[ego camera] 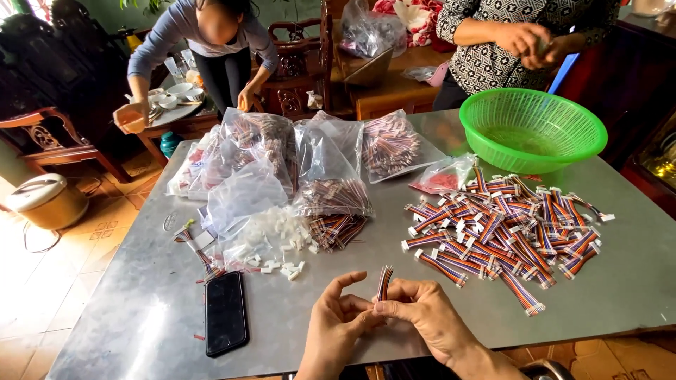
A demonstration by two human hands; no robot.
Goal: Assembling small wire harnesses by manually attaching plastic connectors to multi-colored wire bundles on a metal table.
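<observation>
My right hand [426,317] pinches a short striped ribbon cable [384,281] upright between thumb and fingers near the table's front edge. My left hand [338,320] touches the same cable's lower end from the left, fingers curled around it. A heap of finished multicoloured cables with white connectors [507,229] lies to the right of my hands. A pile of loose white plastic connectors [278,243] sits ahead to the left.
A metal table [352,253] carries several clear bags of cables [327,162], a green plastic basket [531,130] and a black phone [225,313]. Two other people stand beyond the far edge; a wooden chair and a rice cooker [46,200] are at left.
</observation>
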